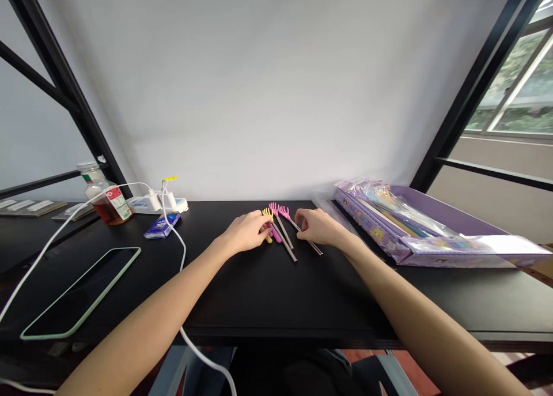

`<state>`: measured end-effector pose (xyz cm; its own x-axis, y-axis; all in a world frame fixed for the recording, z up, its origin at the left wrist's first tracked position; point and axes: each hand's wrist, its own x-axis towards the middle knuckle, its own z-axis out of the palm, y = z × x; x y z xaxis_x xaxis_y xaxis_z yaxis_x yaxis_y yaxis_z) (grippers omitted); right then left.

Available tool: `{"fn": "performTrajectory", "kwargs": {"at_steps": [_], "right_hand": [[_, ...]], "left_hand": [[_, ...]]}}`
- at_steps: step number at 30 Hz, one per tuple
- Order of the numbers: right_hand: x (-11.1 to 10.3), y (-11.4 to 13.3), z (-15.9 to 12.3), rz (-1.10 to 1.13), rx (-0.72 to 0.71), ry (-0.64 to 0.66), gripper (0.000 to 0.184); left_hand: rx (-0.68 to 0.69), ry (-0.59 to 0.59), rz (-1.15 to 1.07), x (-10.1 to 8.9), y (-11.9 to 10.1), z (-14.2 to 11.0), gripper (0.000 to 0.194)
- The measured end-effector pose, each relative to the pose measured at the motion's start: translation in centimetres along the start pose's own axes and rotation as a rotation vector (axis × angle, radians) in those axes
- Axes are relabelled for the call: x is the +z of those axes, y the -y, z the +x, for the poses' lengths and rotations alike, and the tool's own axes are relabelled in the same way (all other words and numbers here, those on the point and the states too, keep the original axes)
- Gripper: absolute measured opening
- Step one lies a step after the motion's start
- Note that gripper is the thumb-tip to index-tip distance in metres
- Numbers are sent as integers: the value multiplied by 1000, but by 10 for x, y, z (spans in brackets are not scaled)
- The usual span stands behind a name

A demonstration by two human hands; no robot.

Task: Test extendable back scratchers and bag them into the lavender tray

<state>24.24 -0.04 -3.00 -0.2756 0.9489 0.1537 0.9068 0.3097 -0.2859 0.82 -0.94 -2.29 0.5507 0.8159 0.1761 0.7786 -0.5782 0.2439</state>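
Observation:
Several small rake-headed sticks, pink ones (283, 226) and a yellow one (268, 214), lie side by side on the black desk (276, 292) near the wall. My left hand (245, 232) rests just left of them, fingers curled and touching the yellow and pink handles. My right hand (317, 227) sits just right of them, fingers curled over the stick lying farthest right (311, 246). Whether either hand actually grips a stick is hidden by the fingers.
A purple box (432, 234) of plastic-wrapped items stands at the right. At the left are a phone (82, 292), a white cable (177, 240), a blue packet (162, 225), a power strip (155, 203) and a bottle (106, 200). Black frame bars rise at both sides.

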Motion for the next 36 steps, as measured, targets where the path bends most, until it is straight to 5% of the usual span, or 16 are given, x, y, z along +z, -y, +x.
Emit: {"fn": "performTrajectory", "kwargs": {"at_steps": [4, 9, 16, 26, 29, 32, 36], "right_hand": [[-5, -4, -1, 36, 113, 42, 35], [-6, -8, 1, 507, 279, 117, 42], [-7, 1, 0, 848, -32, 189, 22], [-12, 12, -7, 897, -171, 203, 30], [-14, 13, -8, 886, -95, 210, 27], [-17, 13, -9, 901, -22, 220, 23], [-18, 11, -9, 1043, 15, 171, 17]], "left_hand": [[-22, -26, 18, 1, 2, 1, 28], [-26, -148, -5, 3, 1, 4, 24], [-21, -302, -422, 10, -3, 12, 37], [-111, -199, -1002, 10, -9, 14, 34], [-73, -240, -840, 8, -3, 15, 41], [-42, -334, -425, 6, 9, 13, 44], [-52, -205, -89, 8, 21, 9, 32]]}}
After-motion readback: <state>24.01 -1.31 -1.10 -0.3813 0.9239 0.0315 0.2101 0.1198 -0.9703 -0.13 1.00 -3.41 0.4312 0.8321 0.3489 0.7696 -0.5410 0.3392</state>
